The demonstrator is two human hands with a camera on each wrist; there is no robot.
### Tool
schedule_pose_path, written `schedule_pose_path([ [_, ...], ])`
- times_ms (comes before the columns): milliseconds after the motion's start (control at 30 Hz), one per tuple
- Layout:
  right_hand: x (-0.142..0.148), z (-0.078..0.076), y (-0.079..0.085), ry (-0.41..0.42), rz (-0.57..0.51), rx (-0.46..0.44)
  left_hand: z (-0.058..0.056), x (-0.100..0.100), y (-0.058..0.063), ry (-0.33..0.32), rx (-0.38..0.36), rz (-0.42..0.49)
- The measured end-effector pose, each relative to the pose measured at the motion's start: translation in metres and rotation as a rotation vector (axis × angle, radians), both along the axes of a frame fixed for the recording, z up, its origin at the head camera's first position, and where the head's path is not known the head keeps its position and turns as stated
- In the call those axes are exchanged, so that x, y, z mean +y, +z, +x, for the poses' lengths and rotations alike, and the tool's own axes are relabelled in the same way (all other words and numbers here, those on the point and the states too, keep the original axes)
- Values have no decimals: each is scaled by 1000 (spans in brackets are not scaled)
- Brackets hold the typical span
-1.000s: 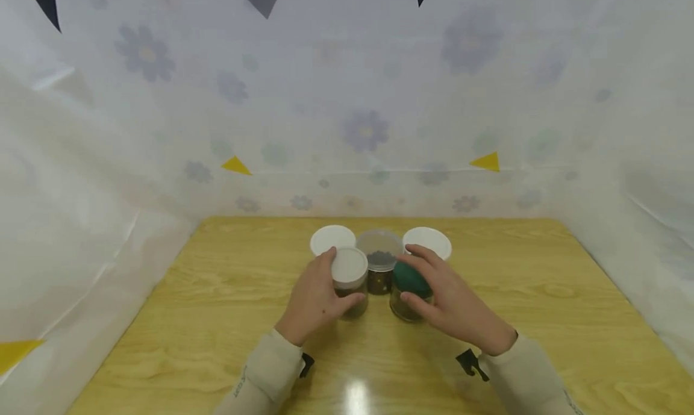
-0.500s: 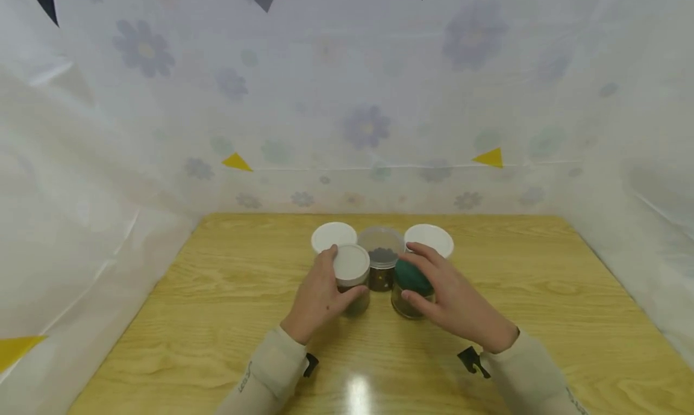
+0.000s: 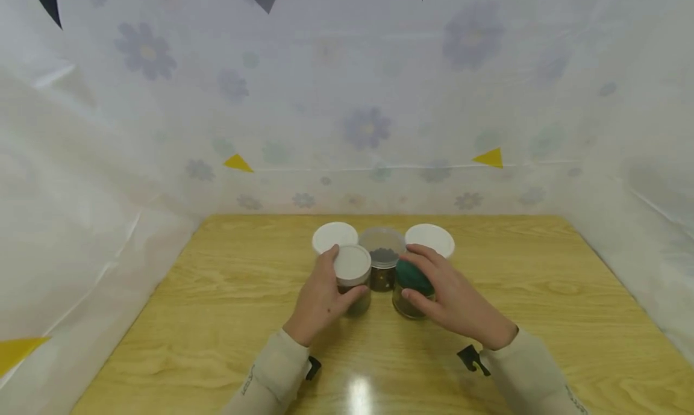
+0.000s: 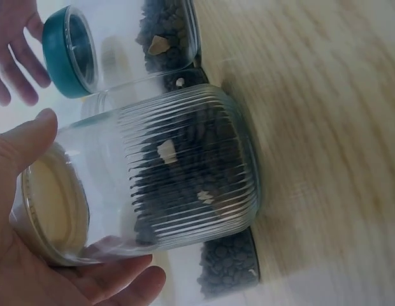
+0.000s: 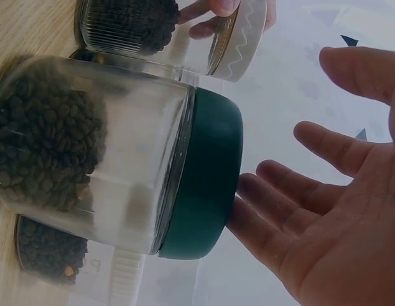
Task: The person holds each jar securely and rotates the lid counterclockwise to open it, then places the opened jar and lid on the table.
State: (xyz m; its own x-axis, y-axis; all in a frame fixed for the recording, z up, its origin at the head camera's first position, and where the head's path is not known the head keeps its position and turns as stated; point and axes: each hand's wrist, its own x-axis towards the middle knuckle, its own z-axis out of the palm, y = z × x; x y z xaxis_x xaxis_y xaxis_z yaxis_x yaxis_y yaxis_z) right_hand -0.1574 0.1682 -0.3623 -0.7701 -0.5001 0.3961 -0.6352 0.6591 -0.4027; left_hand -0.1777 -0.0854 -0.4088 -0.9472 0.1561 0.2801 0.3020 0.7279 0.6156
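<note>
My left hand (image 3: 318, 300) holds a ribbed glass jar (image 4: 191, 172) with a pale lid (image 3: 352, 263); thumb and fingers lie round its upper part. Dark pellets and a few light bits fill its lower half. To the right is a smooth glass jar (image 5: 121, 127) with a green lid (image 5: 204, 175), also part full of dark pellets. My right hand (image 3: 452, 294) is spread loosely over that lid, thumb well apart and lower fingertips (image 5: 242, 220) right at its edge. Both jars stand upright on the table.
Behind them stands a jar with a clear lid (image 3: 382, 240), holding dark pellets. White-lidded jars (image 3: 334, 237) flank it at the back, the right white lid (image 3: 431, 239) partly behind my right hand. Flower-patterned sheeting (image 3: 368, 162) encloses the wooden table (image 3: 233, 282).
</note>
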Motion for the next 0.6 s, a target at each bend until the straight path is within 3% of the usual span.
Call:
schedule_pose_path([
  [233,1,2,0,-8,11,-30,0,2,-1,6,-4,32],
  [600,0,3,-2,13,14,-6,2,0,0,-12,-22,71],
])
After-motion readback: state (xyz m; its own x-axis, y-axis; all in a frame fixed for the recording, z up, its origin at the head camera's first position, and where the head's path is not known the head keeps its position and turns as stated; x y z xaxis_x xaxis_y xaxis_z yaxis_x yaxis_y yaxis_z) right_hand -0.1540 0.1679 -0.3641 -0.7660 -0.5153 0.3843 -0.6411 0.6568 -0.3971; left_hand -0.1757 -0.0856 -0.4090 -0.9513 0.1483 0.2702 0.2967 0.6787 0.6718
